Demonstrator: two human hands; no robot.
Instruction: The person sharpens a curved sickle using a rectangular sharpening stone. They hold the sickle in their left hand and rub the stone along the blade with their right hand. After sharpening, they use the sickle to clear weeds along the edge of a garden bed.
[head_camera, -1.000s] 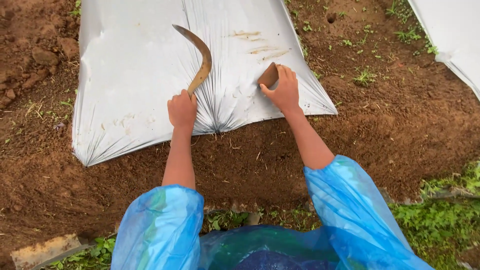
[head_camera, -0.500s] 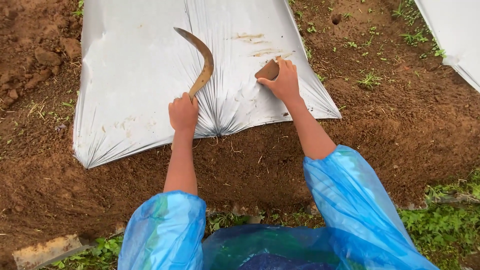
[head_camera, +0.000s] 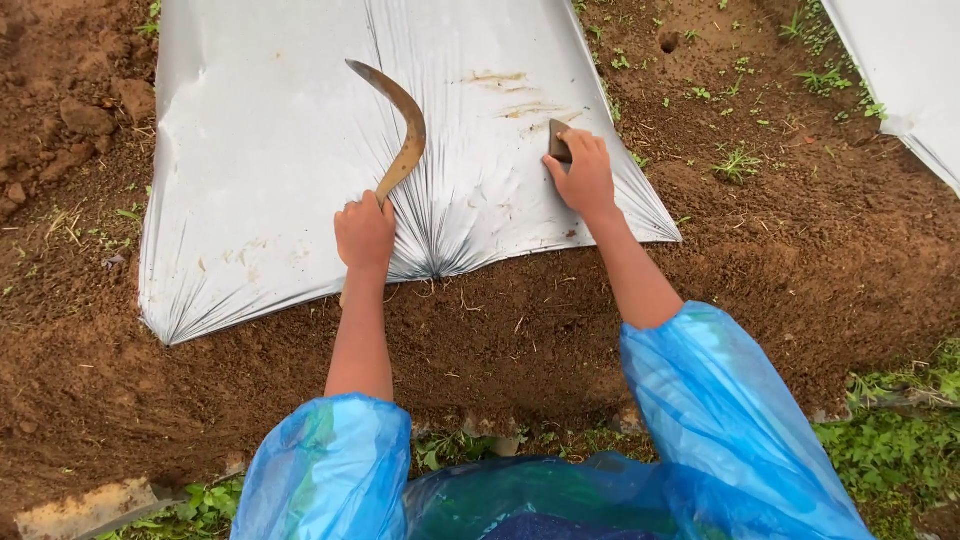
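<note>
silver plastic sheet under two hands: left grips one sickle, right one brown block.

A rusty sickle with a curved brown blade lies over a silver plastic sheet, its handle gripped in the left hand. A small dark flat block sits on the sheet under the right hand. The sheet's near edge is puckered and tucked into brown soil.

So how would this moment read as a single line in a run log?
left hand: grips sickle, blade over silver plastic sheet | right hand: presses small brown block on sheet | ground: bare brown soil
</note>
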